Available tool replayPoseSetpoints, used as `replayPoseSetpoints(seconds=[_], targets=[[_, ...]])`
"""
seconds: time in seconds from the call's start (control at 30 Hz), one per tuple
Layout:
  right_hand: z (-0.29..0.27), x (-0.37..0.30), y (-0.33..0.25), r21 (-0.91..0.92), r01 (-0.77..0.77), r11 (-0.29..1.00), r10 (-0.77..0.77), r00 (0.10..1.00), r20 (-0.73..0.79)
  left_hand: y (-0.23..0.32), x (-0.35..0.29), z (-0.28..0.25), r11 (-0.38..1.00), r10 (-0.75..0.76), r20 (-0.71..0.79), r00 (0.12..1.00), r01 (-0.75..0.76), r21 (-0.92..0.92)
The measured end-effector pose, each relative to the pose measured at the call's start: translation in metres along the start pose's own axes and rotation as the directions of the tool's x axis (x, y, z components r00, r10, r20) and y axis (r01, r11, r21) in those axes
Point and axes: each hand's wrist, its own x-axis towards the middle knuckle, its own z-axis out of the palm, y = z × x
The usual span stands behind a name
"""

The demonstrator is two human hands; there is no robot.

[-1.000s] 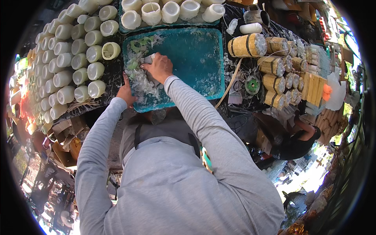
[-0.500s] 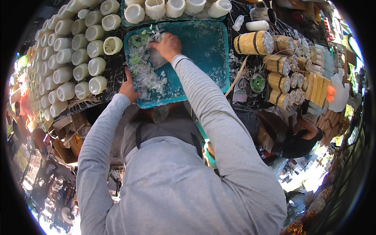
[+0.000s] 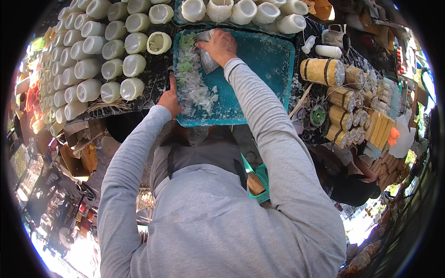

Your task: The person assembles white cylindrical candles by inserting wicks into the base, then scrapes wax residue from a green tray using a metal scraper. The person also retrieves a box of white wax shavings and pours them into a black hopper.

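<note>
A shallow teal plastic tray (image 3: pixel 259 76) lies in front of me. White and pale green wax-like scraps (image 3: pixel 197 90) are heaped along its left side. My right hand (image 3: pixel 221 46) is closed around a flat grey metal scraper (image 3: pixel 208 62), tilted over the tray's floor at the right of the scraps. My left hand (image 3: pixel 171 99) grips the tray's near left edge, one finger stretched along the outside of the rim. Its other fingers are partly hidden.
Rows of whitish-green candle-like cylinders (image 3: pixel 86 68) stand at the left, and more (image 3: pixel 244 11) sit in another tray beyond. Strapped yellow bundles (image 3: pixel 323 72), a metal mug (image 3: pixel 335 37) and a green disc (image 3: pixel 317 116) are on the right. A person (image 3: pixel 345 178) is at lower right.
The whole view has shifted, with the tray now farther right in the picture. My right hand and the scraper have moved toward the tray's far edge. My left hand stays at the rim.
</note>
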Motion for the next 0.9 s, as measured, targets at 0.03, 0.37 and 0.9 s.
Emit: replayPoseSetpoints(seconds=[0.03,0.37,0.9], targets=[[-0.004,-0.001,-0.002,-0.014,-0.034,0.999,0.034,0.999,0.022,-0.001,0.002,0.0,1.0,0.006,0.0,1.0,-0.005,-0.022],[0.017,-0.063,0.006,0.087,0.09,0.992,-0.096,0.993,0.067,-0.003,0.002,-0.002,0.995,0.029,0.013,0.999,-0.028,-0.098],[-0.034,-0.128,0.105,-0.18,0.111,0.977,-0.083,0.984,0.157,-0.016,-0.065,0.077,0.821,-0.195,-0.279,0.94,0.001,-0.571]])
